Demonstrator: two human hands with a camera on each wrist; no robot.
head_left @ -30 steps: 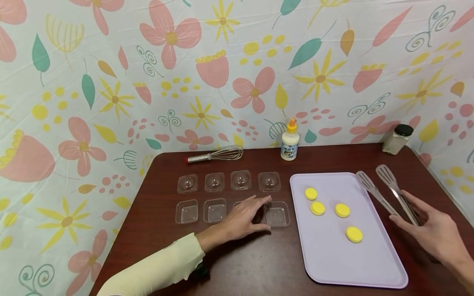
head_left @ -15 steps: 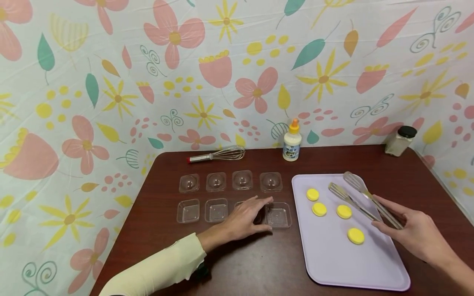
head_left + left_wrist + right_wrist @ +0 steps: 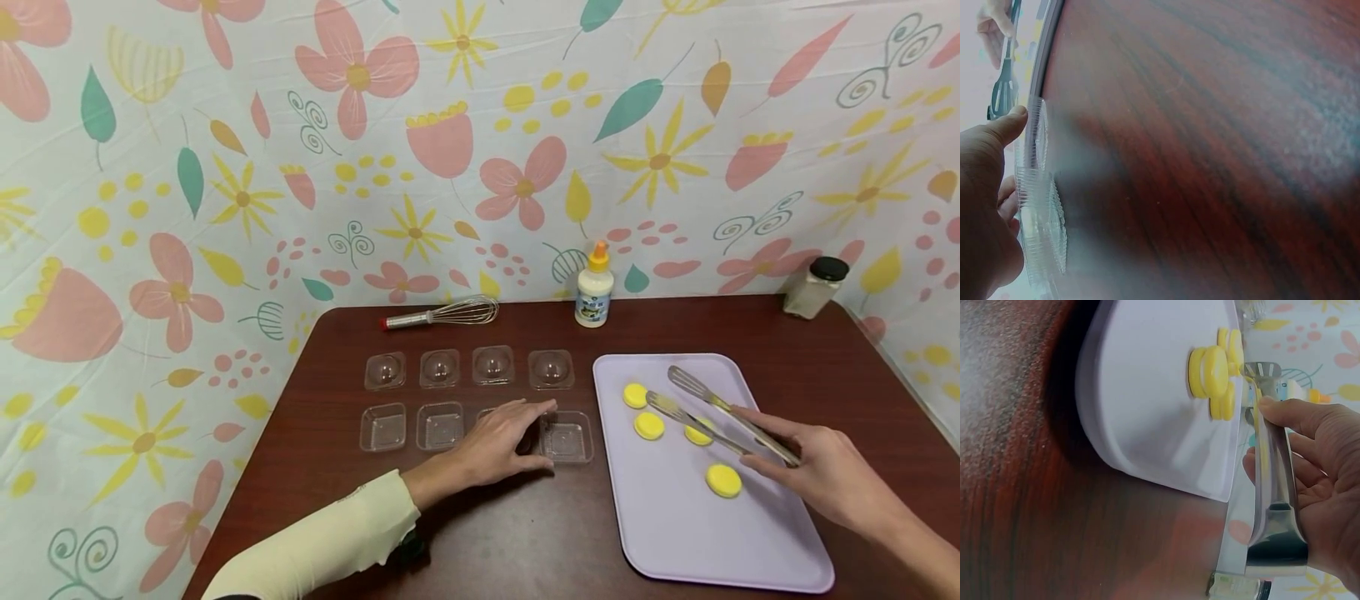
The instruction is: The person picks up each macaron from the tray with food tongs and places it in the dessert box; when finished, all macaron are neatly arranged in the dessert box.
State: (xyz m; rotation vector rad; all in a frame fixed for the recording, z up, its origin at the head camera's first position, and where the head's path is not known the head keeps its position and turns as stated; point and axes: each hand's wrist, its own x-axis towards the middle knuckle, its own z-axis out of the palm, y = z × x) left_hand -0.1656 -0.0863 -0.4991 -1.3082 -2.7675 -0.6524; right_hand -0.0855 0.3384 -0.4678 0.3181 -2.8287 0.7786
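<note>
Right wrist view shows the right hand (image 3: 1335, 487) holding metal tongs (image 3: 1280, 469), thumb along one arm and fingers behind the other; in the head view their slotted ends stand apart, with nothing pinched between them. The tongs look stiff yet springy and probably slick, so a hold partway along the arms should give the best control.

Under and beside the ends, four yellow macarons (image 3: 649, 426) lie flat on the lilac tray (image 3: 705, 542); one tong arm crosses in front of one, and whether they touch I cannot tell. They look light, with shells likely to crack, so a gentle squeeze on opposite sides of the rim seems right. The nearest macaron (image 3: 723, 481) sits apart from the others, with room all around; the far ones crowd each other more. Bare tray stretches toward the near end, bounded by a low raised rim.

Across the left rim, the left hand (image 3: 495, 446) spreads thumb and fingers wide beside a clear container (image 3: 567, 437), whose thin walls look easily bent. Open table (image 3: 487, 550) lies in front.
</note>
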